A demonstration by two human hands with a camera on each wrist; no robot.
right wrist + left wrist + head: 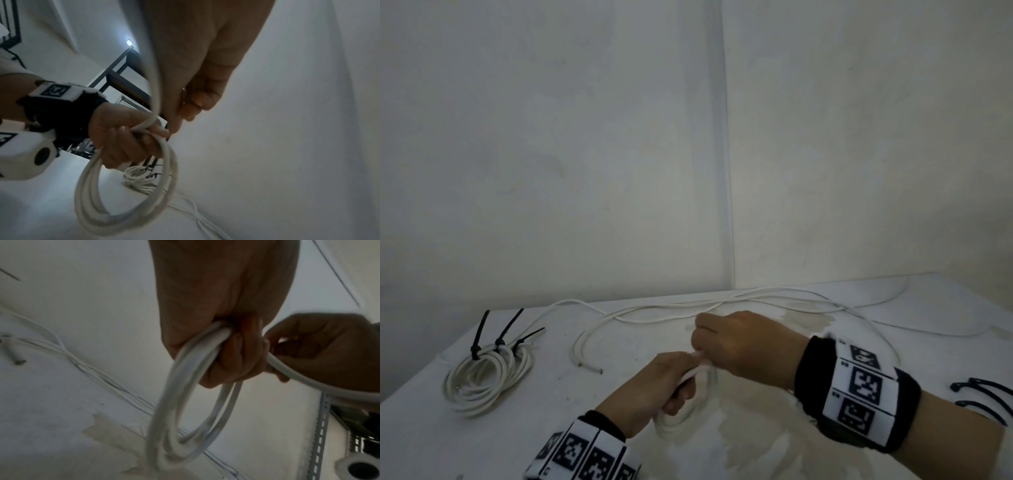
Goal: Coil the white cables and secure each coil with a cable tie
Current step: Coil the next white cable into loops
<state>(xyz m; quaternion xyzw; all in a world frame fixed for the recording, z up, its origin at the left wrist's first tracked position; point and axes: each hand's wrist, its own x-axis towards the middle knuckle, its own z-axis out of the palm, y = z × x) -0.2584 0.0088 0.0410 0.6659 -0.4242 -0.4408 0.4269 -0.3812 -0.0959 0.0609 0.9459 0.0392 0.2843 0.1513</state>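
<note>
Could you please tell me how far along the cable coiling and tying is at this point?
Done: one finished coil lies at the table's left, bound with three black ties. In hand: the left hand grips a few loops of a new coil while the right hand feeds in cable. Left: the loose cable still spread across the table, then tying with the spare ties.

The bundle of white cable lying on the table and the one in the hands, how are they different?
The tied bundle lies flat on the table with nobody touching it; the coil in progress hangs from the left hand. The tied bundle wears three black cable ties; the held coil has none showing. The held coil's cable runs on through the right hand. Both are white cable in round loops.
</note>
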